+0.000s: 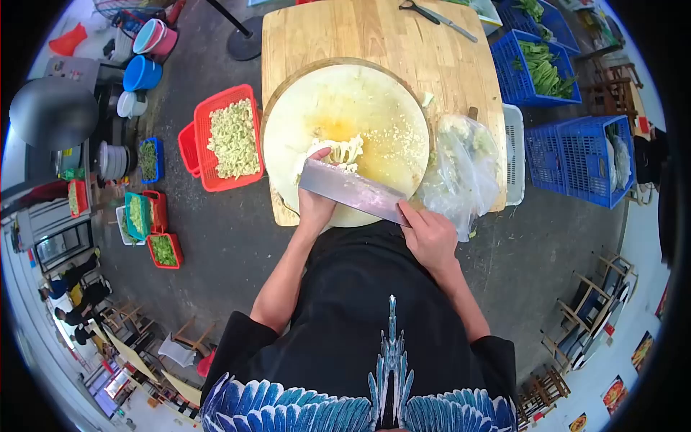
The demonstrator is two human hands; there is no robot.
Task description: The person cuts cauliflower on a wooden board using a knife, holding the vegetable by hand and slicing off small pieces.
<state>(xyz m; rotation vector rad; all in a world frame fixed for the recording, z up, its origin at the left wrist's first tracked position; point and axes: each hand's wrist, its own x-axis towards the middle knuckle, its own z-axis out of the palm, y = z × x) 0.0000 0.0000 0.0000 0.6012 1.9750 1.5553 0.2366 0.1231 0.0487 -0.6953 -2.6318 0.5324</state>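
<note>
My right hand (432, 234) is wrapped round the handle of a broad cleaver (353, 191), whose blade slants up to the left over the near part of a round chopping board (295, 108). My left hand (315, 209) is at the blade's left end. The blade covers most of its fingers; one fingertip shows above the upper edge, beside the food. Pale cut pieces that look like cauliflower (348, 150) lie just beyond the blade. Small white crumbs (392, 140) are scattered over the right of the board, and a yellowish wet stain marks its middle.
The board rests on a wooden table (324, 29) with a peeler (421, 11) and a knife (453, 27) at the back. A clear plastic bag (461, 180) slumps at its right edge. Left stands a red basket (205, 144) of cut pieces; right, blue crates (579, 162).
</note>
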